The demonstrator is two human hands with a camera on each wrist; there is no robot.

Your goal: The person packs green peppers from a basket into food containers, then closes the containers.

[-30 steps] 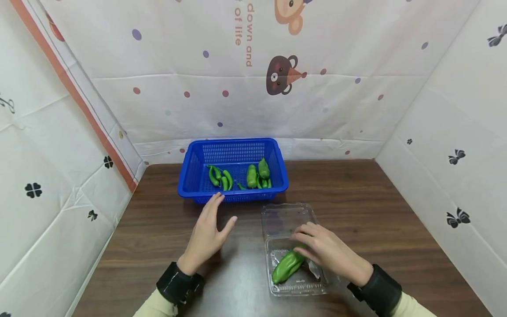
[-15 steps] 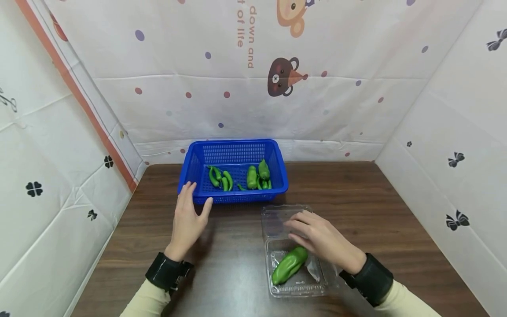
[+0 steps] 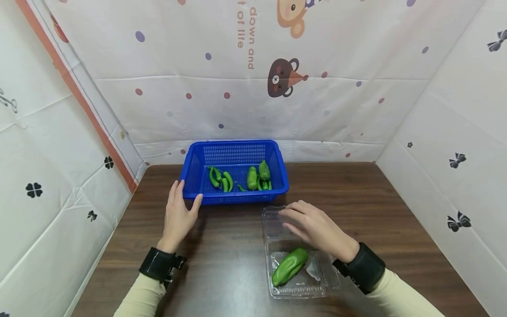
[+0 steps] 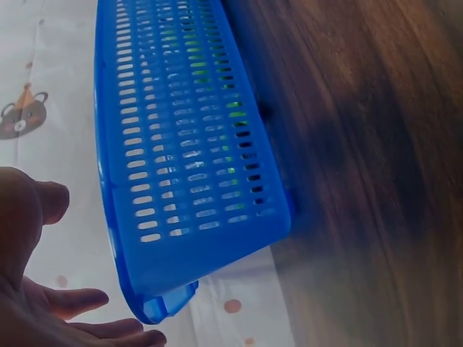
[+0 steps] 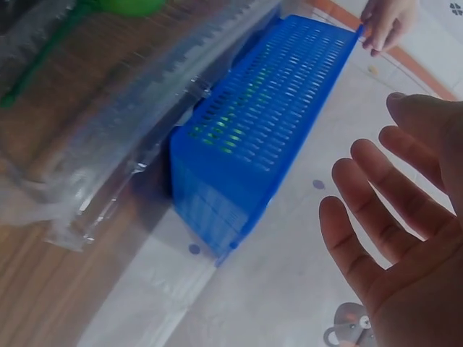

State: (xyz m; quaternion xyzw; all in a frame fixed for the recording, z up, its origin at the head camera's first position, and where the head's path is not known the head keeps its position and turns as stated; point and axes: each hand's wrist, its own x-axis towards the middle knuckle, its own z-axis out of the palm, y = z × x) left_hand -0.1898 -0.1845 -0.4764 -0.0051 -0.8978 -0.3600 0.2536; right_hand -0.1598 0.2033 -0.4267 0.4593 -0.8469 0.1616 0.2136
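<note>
From the head view, a brown wooden desk (image 3: 237, 246) stands inside white sheets with dots, bows and clover shapes. The back sheet shows two cartoon bears, and orange letters that read "down and" and "of life". A blue basket (image 3: 190, 176) sits at the back edge of the desk, left of the middle. Small green peppers (image 3: 251, 177) lie inside it. The left hand (image 3: 178, 215) is at the basket's near left corner, with straight fingers and the thumb touching or almost touching the rim. Its grip is open and holds nothing. A clear plastic box (image 3: 313, 286) lies near the front edge, its lid (image 3: 271, 222) folded back toward the basket. One big green pepper (image 3: 289, 266) lies in the box. The right hand (image 3: 317, 229) hovers over the lid, fingers loose and spread, holding nothing. Both wrists wear black bands.

From the left wrist view, the basket's side wall (image 4: 188, 152) fills the picture, and green shows through its slots. The left hand's fingers (image 4: 79, 300) are relaxed and just beside the corner.

From the right wrist view, the right hand's fingers (image 5: 376, 224) are spread and hold nothing. The clear box (image 5: 108, 144) lies on the desk beside the blue basket (image 5: 260, 137). The left hand (image 5: 387, 22) is at the basket's far corner.
</note>
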